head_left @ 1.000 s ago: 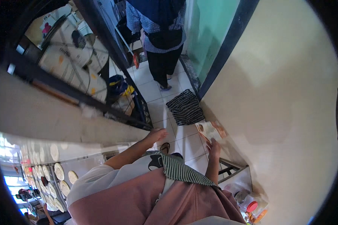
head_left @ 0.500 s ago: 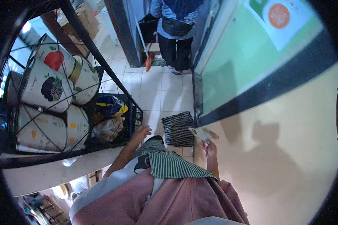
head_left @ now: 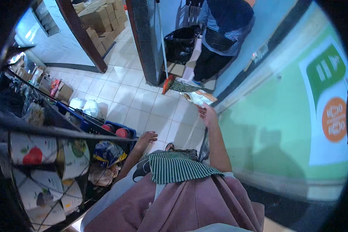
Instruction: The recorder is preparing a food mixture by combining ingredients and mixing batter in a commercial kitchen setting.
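Observation:
My right hand [head_left: 207,113] reaches forward with its fingers pinched on the near edge of a crumpled packet [head_left: 199,97], white with orange and brown patches. What the packet contains does not show. My left hand [head_left: 146,140] hangs at my left side with fingers stretched out and nothing in them, close to the wire rack [head_left: 65,133]. A black bin lined with a plastic bag [head_left: 181,40] stands beyond the packet, beside the doorway post. A green-and-white striped cloth [head_left: 181,166] hangs at my front.
Another person [head_left: 224,38] stands ahead at the right wall. A broom [head_left: 167,83] with orange bristles leans by the dark post [head_left: 147,38]. Large printed tins [head_left: 34,149] fill the rack. Cartons [head_left: 100,19] are piled in the far room. A green door [head_left: 266,116] borders my right.
I have moved forward along the passage, past the striped floor mat. My right arm has stretched out ahead with the packet. The other person appears nearer.

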Demonstrator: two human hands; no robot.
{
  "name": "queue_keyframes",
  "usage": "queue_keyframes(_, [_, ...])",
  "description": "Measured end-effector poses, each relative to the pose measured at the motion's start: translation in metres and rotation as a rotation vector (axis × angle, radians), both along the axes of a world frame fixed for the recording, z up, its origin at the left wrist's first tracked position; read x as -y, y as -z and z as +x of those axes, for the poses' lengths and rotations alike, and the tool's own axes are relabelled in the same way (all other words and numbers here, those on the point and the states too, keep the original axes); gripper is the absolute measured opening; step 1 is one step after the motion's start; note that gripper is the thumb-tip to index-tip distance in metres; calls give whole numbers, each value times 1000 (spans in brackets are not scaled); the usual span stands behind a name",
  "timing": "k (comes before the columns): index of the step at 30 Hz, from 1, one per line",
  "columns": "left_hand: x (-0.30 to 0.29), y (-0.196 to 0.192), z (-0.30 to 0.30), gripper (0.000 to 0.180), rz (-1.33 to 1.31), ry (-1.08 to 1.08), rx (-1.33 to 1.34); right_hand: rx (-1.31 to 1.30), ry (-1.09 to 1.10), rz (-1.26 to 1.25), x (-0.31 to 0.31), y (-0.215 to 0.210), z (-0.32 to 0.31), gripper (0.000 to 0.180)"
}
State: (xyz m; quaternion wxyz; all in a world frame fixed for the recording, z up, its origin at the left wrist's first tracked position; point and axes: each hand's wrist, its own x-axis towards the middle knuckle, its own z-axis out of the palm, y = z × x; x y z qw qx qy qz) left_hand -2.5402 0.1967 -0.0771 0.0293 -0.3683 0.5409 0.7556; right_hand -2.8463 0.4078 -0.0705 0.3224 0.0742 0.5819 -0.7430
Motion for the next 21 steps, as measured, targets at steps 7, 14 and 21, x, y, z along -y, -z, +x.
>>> queue_keyframes(7, [49,17,-51,43,103,-340,14,-15,-142,74,130,-38,-189,36])
queue_keyframes(14, [54,86,-48,40,259,-799,51,-38,-310,47,290,-21,-432,33])
queue_keyframes(21, [-3,52,-105,41,365,-1026,554,97,-310,251,428,31,-552,64])
